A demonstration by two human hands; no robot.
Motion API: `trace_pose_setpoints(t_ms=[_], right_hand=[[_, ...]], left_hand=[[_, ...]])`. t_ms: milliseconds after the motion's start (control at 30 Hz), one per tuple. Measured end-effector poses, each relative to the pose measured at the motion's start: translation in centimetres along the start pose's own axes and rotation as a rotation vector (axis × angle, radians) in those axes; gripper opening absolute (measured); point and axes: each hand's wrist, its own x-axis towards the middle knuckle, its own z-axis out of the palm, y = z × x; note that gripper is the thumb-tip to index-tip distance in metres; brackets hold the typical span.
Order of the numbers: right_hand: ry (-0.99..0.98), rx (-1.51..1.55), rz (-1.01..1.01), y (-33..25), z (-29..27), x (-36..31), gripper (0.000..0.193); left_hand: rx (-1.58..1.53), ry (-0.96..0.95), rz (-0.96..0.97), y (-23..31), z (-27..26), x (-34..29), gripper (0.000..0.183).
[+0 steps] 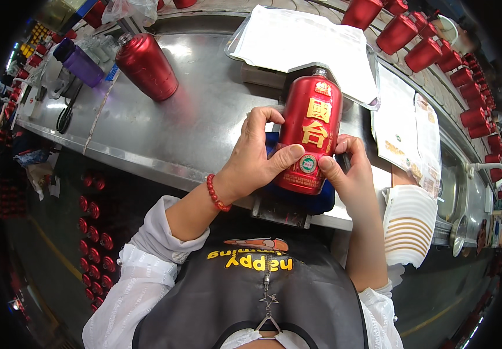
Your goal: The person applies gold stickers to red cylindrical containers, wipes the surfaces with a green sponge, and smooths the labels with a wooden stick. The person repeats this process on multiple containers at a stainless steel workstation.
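Observation:
A glossy red bottle [309,131] with gold characters and a small round green sticker lies on a blue pad [315,203] at the front edge of a steel bench [204,116]. My left hand [256,154] grips its left side, thumb pressed near the sticker, a red bead bracelet on that wrist. My right hand [350,168] holds the bottle's lower right side, thumb tip touching the label area beside the sticker.
A second red bottle [146,65] lies on the bench at the back left, near a purple bottle [82,64]. White sheets [303,41] lie behind, a stack of gold-striped white labels [411,224] at right. Many red bottles [414,35] line a conveyor at the back right; more stand below left [93,232].

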Motion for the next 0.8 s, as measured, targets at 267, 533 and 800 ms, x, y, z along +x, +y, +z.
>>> trace_pose_setpoints(t_ms=[267,533,800], right_hand=[[0.002,0.008,0.006,-0.3,0.1,0.1,0.057],[-0.005,0.068,0.027,-0.2,0.2,0.1,0.057],[-0.071,0.131,0.047,-0.6,-0.5,-0.4,0.063]], left_hand=[[-0.009,-0.017,-0.020,0.5,-0.3,0.0,0.066],[-0.037,-0.011,0.005,-0.2,-0.3,0.0,0.066],[-0.162,-0.102,-0.024,-0.4,-1.2,-0.6,0.082]])
